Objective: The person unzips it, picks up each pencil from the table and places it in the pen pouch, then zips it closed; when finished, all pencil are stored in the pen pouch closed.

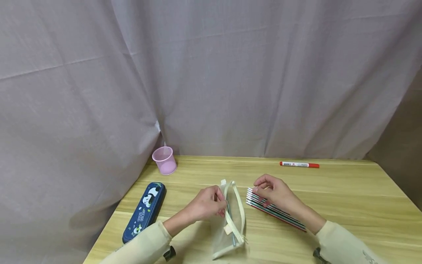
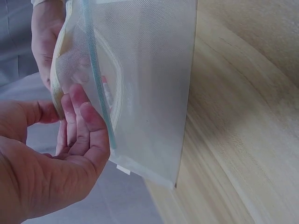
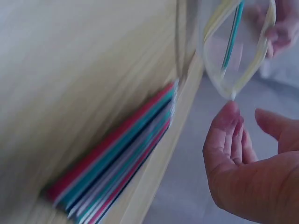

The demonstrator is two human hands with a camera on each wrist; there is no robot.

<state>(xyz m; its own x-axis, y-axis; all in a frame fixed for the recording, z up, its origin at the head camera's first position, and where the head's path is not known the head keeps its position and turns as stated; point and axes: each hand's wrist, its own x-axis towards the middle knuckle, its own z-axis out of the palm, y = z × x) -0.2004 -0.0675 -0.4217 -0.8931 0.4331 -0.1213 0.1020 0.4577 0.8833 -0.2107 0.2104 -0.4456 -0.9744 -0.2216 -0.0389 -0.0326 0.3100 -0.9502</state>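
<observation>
Head view: my left hand (image 1: 206, 203) is pinching the mesh pouch (image 1: 219, 234) rim, 6 o'clock; right hand (image 1: 275, 192) is hovering empty, thumb parted, near pencils (image 1: 278, 213), pouch's 3 o'clock. I'm expecting floppy, light pouch: rim's best.

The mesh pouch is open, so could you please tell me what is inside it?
A slim teal stick, probably a pencil, shows inside the pouch. In the head view, the zip edge covers part of its length.

Looks like a study desk (image 1: 362, 205), curtained off by grey cloth (image 1: 211, 80) along far and left edges, bearing pencils (image 1: 277, 213), a pencil case (image 1: 144, 212) and a marker (image 1: 299, 164).
</observation>
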